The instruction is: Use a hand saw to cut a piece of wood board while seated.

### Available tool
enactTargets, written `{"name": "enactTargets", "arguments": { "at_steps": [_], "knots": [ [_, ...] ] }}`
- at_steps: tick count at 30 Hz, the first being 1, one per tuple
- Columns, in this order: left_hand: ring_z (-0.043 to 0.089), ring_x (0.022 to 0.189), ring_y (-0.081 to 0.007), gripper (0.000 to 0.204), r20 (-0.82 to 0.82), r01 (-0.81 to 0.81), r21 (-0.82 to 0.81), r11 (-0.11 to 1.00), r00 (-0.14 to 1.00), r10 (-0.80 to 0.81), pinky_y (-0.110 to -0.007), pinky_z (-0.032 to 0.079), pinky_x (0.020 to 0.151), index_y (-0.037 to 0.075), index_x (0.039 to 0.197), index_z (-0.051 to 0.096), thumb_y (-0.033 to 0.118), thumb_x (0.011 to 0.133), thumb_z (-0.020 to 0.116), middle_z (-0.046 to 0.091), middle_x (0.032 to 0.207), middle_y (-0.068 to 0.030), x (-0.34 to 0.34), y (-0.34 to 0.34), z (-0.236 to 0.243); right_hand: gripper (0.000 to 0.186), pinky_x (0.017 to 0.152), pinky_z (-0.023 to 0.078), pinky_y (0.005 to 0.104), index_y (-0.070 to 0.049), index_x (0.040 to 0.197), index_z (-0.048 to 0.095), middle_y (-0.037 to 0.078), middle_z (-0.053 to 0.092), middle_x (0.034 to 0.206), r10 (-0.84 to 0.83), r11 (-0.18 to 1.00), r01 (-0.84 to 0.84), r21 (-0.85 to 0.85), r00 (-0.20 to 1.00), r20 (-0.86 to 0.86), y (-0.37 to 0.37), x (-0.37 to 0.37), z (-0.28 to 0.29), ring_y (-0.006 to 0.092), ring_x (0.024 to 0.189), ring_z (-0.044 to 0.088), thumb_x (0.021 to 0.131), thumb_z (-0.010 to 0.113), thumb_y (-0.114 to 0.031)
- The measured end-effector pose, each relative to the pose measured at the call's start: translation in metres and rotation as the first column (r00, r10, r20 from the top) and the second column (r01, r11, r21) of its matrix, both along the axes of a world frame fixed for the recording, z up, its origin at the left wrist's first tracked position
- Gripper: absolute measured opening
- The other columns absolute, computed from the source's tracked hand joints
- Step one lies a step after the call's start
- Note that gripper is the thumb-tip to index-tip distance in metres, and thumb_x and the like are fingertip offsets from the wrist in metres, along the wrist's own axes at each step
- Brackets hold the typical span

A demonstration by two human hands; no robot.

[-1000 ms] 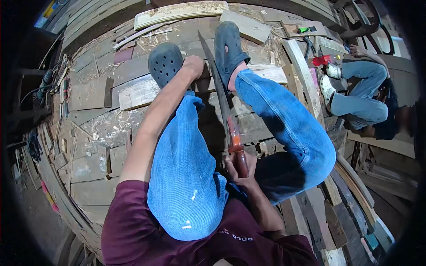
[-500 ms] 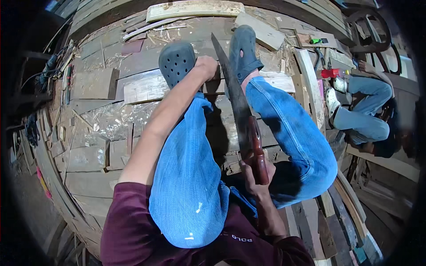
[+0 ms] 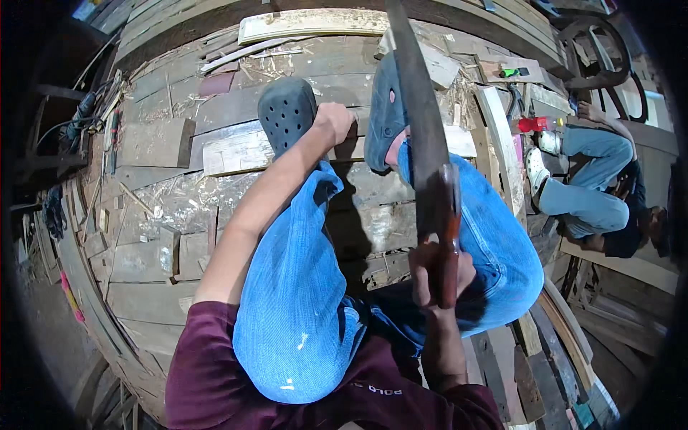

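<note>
My right hand (image 3: 435, 276) is closed round the reddish-brown handle of a handsaw (image 3: 423, 122). The dark, tapering blade is raised over my right leg and foot, pointing away from me. A pale wooden plank (image 3: 236, 152) lies crosswise, partly covered by my dark clogs, with the left clog (image 3: 287, 107) on its left part. My left hand (image 3: 335, 122) is closed beside that clog, at the plank. Its fingertips are hidden, so what it grips cannot be made out. Below it a dark shadow falls across the boards.
Wood chips and offcuts litter the plank floor. A wooden block (image 3: 154, 143) lies at left, a long pale board (image 3: 315, 25) at the far side. Another person (image 3: 588, 172) sits at right, near a red bottle (image 3: 534, 124) and a green-and-black object (image 3: 514, 72).
My right hand has lifted the handsaw and shifted it rightward. Its blade has swung from between my feet to over the right clog. My left hand has stayed almost in place.
</note>
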State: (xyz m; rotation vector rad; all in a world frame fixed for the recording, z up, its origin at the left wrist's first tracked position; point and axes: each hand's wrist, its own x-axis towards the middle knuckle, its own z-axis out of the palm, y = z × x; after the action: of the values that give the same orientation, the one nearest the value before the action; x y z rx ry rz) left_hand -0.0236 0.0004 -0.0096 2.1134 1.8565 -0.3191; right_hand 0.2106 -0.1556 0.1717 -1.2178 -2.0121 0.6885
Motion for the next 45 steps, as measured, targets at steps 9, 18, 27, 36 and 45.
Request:
{"name": "enactTargets", "arguments": {
  "at_steps": [9,18,27,36,45],
  "knots": [
    [0.065,0.082,-0.0241,0.013,-0.043,0.018,-0.005,1.0,0.999,-0.018,-0.035,0.052,0.065,0.016,0.079,0.069,0.025,0.069,0.07,0.067,0.084,-0.0078,0.002,0.002,-0.008,0.018,0.043,0.037,0.0248,-0.003,0.061,0.05,0.001,0.046,0.049,-0.1,0.975,0.044,-0.218,0.962,-0.255,0.024,-0.052,-0.096,0.0076,0.043,0.044,0.071,0.065,-0.006],
    [0.066,0.077,-0.0239,0.011,0.031,-0.054,0.047,0.997,0.998,0.053,-0.034,0.053,0.064,0.014,0.075,0.07,0.018,0.066,0.066,0.068,0.081,-0.0088,-0.002,0.003,-0.016,0.014,0.045,0.039,0.0249,-0.001,0.065,0.053,0.002,0.05,0.051,-0.142,0.951,0.051,-0.305,0.948,-0.285,0.025,-0.054,-0.14,0.0081,0.045,0.046,0.069,0.065,-0.006],
    [0.067,0.076,-0.0236,0.009,0.102,-0.071,0.06,0.996,0.993,0.065,-0.034,0.053,0.062,0.015,0.073,0.07,0.018,0.07,0.062,0.067,0.079,-0.0095,-0.003,0.003,-0.015,0.012,0.047,0.039,0.0232,0.0,0.069,0.054,0.0,0.049,0.053,-0.13,0.951,0.02,-0.308,0.931,-0.341,0.025,-0.049,-0.147,0.0055,0.048,0.044,0.07,0.064,-0.007],
    [0.067,0.076,-0.0211,0.011,0.037,-0.036,0.09,0.995,0.999,0.033,-0.032,0.052,0.061,0.017,0.075,0.07,0.018,0.073,0.06,0.068,0.08,-0.0064,-0.002,0.001,-0.019,0.008,0.049,0.041,0.0228,-0.001,0.072,0.054,0.001,0.051,0.056,-0.089,0.949,0.007,-0.316,0.965,-0.247,0.028,-0.046,-0.142,0.0065,0.049,0.047,0.072,0.061,-0.005],
    [0.067,0.079,-0.0216,0.012,0.024,-0.014,0.069,0.998,1.0,0.012,-0.033,0.053,0.063,0.014,0.078,0.07,0.019,0.075,0.06,0.068,0.084,-0.0076,-0.002,-0.001,-0.014,0.014,0.05,0.041,0.0226,0.0,0.076,0.053,0.001,0.053,0.063,-0.014,0.953,-0.067,-0.294,0.964,-0.264,0.033,-0.037,-0.141,0.0073,0.055,0.05,0.076,0.062,-0.011]
  ]
}}
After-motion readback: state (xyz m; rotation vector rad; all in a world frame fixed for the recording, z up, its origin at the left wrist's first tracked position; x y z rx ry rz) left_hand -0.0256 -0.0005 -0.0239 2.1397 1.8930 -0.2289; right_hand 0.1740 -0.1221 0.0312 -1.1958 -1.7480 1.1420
